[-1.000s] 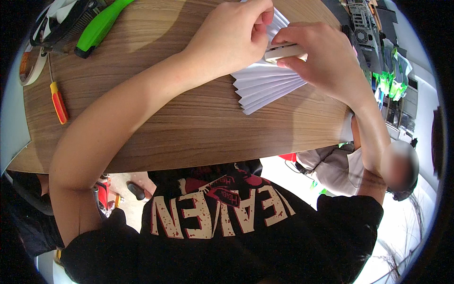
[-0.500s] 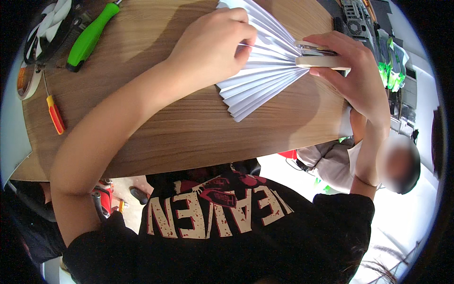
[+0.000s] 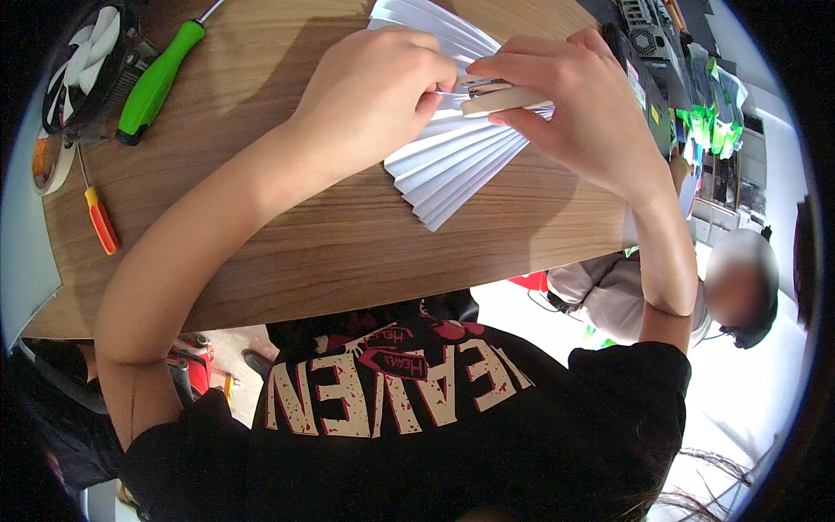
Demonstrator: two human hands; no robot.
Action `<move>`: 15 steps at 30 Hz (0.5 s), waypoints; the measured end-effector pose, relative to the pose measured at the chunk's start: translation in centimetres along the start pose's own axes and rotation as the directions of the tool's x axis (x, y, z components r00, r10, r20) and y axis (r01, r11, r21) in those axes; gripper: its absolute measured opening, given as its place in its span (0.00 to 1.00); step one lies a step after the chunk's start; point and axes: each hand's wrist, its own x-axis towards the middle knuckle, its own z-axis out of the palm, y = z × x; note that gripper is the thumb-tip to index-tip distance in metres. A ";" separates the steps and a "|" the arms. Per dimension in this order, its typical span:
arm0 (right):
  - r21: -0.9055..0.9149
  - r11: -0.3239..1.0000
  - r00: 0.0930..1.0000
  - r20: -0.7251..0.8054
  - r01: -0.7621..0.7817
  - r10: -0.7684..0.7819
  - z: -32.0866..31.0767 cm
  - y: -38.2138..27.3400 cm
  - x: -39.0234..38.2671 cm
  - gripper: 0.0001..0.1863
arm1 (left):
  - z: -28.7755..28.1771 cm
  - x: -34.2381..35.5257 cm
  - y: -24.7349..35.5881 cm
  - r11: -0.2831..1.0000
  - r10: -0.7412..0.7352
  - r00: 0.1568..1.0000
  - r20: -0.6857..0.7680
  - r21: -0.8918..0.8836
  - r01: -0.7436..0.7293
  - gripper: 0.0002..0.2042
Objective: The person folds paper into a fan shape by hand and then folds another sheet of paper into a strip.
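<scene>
Wood-grained worktop [image 3: 348, 252] fills the upper part of the view, its near edge curving below the forearms. Towards 10 o'clock lie a green-handled screwdriver [image 3: 161, 83] and, beyond it, a black cooling fan [image 3: 91, 48] with white blades; a smaller red-and-yellow screwdriver [image 3: 102, 228] points its handle down at about 9 o'clock. Near 3 o'clock, past the worktop's edge, a person in grey [image 3: 600, 283] sits

At 12 to 1 o'clock is the white pleated paper [image 3: 461, 161], spread like a fan: its broad edge faces 8 to 11 o'clock and its folds gather towards 3 o'clock, beneath the right hand [image 3: 574, 96]. That hand, the nearer one to the gathered end, is closed around a cream stapler [image 3: 500, 102], thumb below and fingers above. The stapler's long axis runs from 9 to 3 o'clock, roughly along the middle folds, its nose just beside the other fingertips. Those belong to the left hand [image 3: 374, 83], curled, thumb and forefinger pinching one fold; whether any paper sits between the stapler's arms, I cannot tell from this angle
</scene>
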 end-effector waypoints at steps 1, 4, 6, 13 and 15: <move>-0.006 1.000 1.000 0.005 0.006 -0.006 0.1 0.0 0.1 0.19 | -0.1 0.0 0.0 1.000 -0.021 0.999 0.031 -0.015 0.021 0.05; -0.020 0.999 0.999 0.020 0.033 -0.032 0.4 -0.2 0.3 0.19 | 0.0 -0.2 0.0 0.999 -0.033 0.998 0.052 -0.036 0.035 0.04; -0.030 0.998 0.998 0.029 0.050 -0.049 0.4 -0.2 0.3 0.19 | 0.1 -0.2 0.0 0.999 -0.022 0.999 0.042 -0.045 0.023 0.04; 0.126 0.992 0.996 0.089 0.005 -0.017 -0.2 0.9 0.9 0.20 | 0.0 -0.2 0.1 0.997 0.074 0.997 0.027 0.022 -0.075 0.05; 0.195 0.981 0.997 0.081 0.000 -0.016 -0.2 1.3 1.0 0.20 | 0.1 -0.2 0.0 0.998 0.056 0.998 0.037 0.001 -0.056 0.05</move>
